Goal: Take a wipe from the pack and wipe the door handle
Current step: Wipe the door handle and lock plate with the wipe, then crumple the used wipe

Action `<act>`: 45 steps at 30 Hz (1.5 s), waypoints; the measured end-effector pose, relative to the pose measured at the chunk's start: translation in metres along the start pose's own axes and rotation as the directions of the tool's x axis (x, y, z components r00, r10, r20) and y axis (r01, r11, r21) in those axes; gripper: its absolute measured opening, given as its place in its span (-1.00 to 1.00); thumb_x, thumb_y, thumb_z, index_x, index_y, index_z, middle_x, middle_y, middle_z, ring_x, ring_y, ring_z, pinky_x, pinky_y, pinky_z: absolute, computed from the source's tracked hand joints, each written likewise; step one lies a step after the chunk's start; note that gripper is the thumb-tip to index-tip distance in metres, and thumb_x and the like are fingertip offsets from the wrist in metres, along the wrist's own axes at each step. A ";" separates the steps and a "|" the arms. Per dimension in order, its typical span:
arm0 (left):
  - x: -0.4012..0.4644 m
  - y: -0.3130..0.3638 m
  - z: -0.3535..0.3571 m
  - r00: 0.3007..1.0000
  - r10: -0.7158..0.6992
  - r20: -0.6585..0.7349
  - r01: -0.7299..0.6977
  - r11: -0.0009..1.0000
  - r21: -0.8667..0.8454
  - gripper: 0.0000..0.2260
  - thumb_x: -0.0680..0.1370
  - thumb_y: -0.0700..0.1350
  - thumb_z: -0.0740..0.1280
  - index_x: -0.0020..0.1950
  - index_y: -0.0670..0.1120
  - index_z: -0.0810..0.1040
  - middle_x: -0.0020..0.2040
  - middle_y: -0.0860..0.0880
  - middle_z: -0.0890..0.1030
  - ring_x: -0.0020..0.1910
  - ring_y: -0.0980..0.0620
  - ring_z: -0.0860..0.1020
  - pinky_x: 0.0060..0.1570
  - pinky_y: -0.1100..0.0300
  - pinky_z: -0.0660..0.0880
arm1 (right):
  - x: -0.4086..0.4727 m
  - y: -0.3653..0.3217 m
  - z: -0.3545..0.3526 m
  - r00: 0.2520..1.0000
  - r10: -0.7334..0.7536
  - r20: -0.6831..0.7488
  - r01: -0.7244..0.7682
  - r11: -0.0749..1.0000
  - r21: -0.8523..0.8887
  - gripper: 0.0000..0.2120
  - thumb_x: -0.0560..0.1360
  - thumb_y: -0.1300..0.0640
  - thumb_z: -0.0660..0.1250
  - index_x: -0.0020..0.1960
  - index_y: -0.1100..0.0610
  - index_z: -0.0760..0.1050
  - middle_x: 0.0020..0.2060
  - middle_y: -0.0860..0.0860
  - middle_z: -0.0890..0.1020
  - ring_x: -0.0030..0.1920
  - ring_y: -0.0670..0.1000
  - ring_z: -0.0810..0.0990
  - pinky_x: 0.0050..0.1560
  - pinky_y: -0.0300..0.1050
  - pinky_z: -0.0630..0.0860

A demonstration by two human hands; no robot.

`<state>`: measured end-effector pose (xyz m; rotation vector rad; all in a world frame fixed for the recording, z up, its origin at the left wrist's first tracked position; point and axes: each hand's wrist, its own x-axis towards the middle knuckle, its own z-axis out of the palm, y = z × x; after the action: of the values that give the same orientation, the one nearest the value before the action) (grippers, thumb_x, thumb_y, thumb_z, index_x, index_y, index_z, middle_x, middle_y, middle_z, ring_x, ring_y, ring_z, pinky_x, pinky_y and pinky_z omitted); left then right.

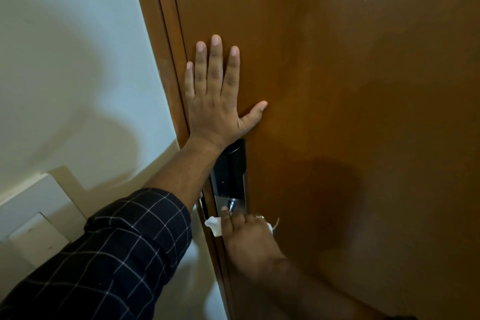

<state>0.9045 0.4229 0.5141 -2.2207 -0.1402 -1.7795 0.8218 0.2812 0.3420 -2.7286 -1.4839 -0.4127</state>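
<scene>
While the left hand [217,96] presses flat, fingers spread, on the brown door [337,86], the right hand [249,239] grips a white wipe [214,226] around the handle below the black lock [231,171].

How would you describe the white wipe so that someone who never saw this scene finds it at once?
Start at the brown wooden door and go down its left edge to the black lock plate. Just below it, the right hand holds the wipe, the only white, crumpled thing against the wood.
</scene>
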 end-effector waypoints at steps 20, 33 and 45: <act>0.002 0.010 -0.055 0.916 -0.025 0.401 0.070 0.993 -0.096 -0.19 0.59 0.43 -0.05 0.64 -0.07 -0.12 0.65 -0.19 -0.05 0.63 -0.22 -0.06 0.57 -0.22 -0.03 | -0.132 0.089 -0.015 0.854 0.501 -0.141 -0.295 0.690 0.661 -0.71 0.57 0.26 0.23 0.28 0.14 0.49 0.01 0.06 0.61 -0.02 0.03 0.60 0.02 -0.05 0.57; -0.174 0.135 -0.236 0.558 -0.026 0.829 0.383 0.894 -0.231 -0.12 0.46 0.51 0.20 0.63 0.14 -0.04 0.64 0.09 0.08 0.59 0.11 0.10 0.44 0.11 0.16 | -0.169 0.070 -0.068 0.836 0.409 0.366 -0.193 -0.405 0.894 -0.86 0.56 0.29 0.26 -0.01 0.21 0.60 -0.24 0.09 0.72 -0.25 0.03 0.69 -0.25 -0.11 0.55; -0.264 0.219 -0.447 0.197 -0.713 0.673 0.914 0.381 0.136 -0.87 0.51 -0.23 0.50 0.04 -0.10 0.71 -0.07 0.01 0.72 -0.11 0.12 0.64 -0.06 0.26 0.56 | -0.298 -0.030 -0.027 0.856 -0.431 0.286 -0.383 -0.156 0.911 -0.79 0.50 0.19 0.38 0.10 0.02 0.64 -0.01 -0.01 0.72 0.06 0.01 0.65 0.06 -0.10 0.54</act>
<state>0.4793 0.1147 0.3091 -3.2577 -1.6811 -1.2112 0.6369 0.0486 0.2945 -1.2817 -0.9515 1.2266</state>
